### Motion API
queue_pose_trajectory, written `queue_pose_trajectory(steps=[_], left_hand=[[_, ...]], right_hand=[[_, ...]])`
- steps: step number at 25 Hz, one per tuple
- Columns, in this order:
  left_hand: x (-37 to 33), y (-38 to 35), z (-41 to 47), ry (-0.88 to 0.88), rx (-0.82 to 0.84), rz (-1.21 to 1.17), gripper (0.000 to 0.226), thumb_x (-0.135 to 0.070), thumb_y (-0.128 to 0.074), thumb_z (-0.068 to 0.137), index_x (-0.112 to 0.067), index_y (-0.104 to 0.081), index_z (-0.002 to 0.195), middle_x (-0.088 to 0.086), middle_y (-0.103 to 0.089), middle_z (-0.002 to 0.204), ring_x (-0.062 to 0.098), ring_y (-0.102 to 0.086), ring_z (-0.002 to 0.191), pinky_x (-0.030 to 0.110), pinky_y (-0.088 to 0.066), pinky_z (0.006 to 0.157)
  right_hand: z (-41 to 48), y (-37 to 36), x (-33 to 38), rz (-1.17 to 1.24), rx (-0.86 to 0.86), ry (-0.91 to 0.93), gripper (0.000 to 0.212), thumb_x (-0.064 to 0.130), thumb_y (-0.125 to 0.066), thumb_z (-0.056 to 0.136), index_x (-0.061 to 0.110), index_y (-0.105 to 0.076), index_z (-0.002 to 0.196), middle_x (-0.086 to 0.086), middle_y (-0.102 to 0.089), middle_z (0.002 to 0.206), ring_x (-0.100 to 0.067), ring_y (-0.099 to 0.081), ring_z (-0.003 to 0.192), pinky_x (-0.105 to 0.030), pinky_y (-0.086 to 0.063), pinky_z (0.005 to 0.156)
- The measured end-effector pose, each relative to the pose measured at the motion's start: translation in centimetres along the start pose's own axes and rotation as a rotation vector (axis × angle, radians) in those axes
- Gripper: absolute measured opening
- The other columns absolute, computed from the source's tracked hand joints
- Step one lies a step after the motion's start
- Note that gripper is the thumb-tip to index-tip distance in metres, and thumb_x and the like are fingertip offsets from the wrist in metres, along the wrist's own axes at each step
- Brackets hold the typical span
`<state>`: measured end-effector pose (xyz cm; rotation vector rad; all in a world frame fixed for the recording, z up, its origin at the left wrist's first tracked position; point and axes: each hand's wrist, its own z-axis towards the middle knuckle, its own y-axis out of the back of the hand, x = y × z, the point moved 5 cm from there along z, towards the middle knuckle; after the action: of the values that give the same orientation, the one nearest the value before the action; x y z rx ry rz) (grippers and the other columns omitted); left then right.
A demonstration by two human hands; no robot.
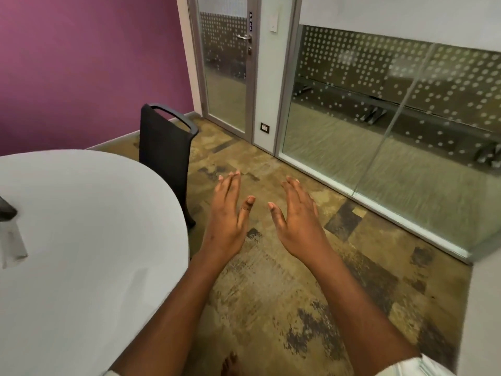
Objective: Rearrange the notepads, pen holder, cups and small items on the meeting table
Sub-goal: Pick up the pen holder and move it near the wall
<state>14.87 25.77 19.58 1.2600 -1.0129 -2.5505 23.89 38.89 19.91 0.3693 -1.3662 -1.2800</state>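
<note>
At far left, a dark item (6,209) and a clear item (13,244), both blurred, sit on the white meeting table (89,218), while at centre the left hand (227,215) and right hand (298,221) hover over carpet (271,299), fingers straight, empty, seemingly poised to begin.

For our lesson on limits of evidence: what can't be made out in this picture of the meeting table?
All in the head view:
Dark object: cut off by left edge, kind unclear.
Clear item below it: blurred, cropped by the same edge.
Table: runs past the left and bottom edges.
Room behind dotted glass: obscured by frosting.
</note>
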Motion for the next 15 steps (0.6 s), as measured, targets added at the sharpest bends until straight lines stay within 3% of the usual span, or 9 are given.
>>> queue_pose_trajectory(steps=[3, 15], left_hand=[[1.9, -0.6, 6.2, -0.051, 0.006, 0.034, 0.071, -0.063, -0.017, 0.092, -0.025, -0.011, 0.151, -0.003, -0.013, 0.159, 0.013, -0.002, 0.148, 0.032, -0.009, 0.119], [12.0, -8.3, 29.2, 0.055, -0.053, 0.114, 0.077, -0.066, -0.020, 0.090, -0.021, -0.003, 0.151, -0.004, -0.005, 0.160, 0.010, 0.004, 0.147, 0.026, -0.002, 0.117]], right_hand=[[6.5, -0.9, -0.5, -0.016, -0.032, 0.003, 0.062, 0.053, -0.029, 0.097, 0.023, -0.016, 0.150, 0.006, -0.007, 0.160, -0.010, -0.001, 0.146, -0.040, -0.004, 0.118], [33.7, -7.1, -6.2, 0.066, -0.007, 0.100, 0.063, 0.054, -0.029, 0.096, 0.023, -0.017, 0.150, 0.008, -0.007, 0.160, -0.009, -0.001, 0.146, -0.045, -0.008, 0.119]])
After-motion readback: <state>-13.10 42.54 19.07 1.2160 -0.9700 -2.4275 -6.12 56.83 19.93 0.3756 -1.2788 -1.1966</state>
